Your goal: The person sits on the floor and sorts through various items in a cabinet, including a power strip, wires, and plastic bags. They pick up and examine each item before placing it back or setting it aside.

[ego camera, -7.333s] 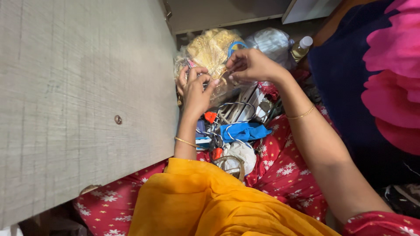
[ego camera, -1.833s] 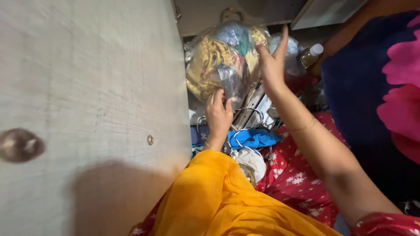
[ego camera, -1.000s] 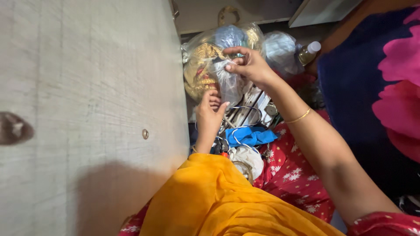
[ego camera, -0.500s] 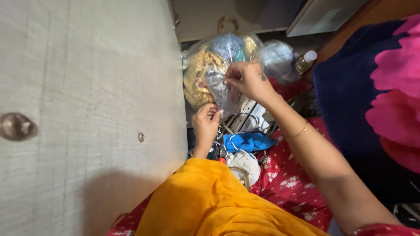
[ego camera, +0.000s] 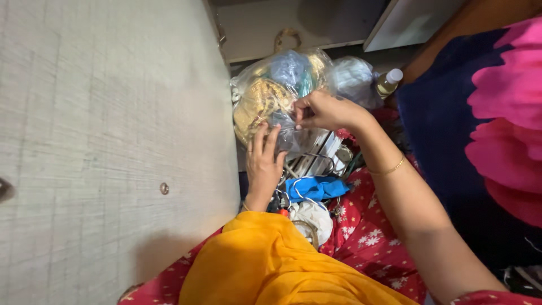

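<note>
A clear plastic bag (ego camera: 282,85) stuffed with gold-coloured jewellery and a blue piece stands at the top centre. My right hand (ego camera: 322,110) pinches a fold of the bag's plastic between thumb and fingertips. Below it, my left hand (ego camera: 262,161) presses flat against the bag's lower side with its fingers spread upward. A gold bangle circles each wrist. Part of the bag's bottom is hidden behind my left hand.
A grey wooden door panel (ego camera: 113,141) with a small round stud fills the left. Below the bag lie wire hangers (ego camera: 316,164), a blue cloth (ego camera: 316,187) and a white cloth (ego camera: 313,214). A second clear bag (ego camera: 353,79) and a small bottle (ego camera: 388,82) stand at upper right.
My left hand has opened and slid up onto the bag's lower side. My right hand has shifted slightly down, still pinching the plastic. Earlier the right hand was raised open above the bag.
</note>
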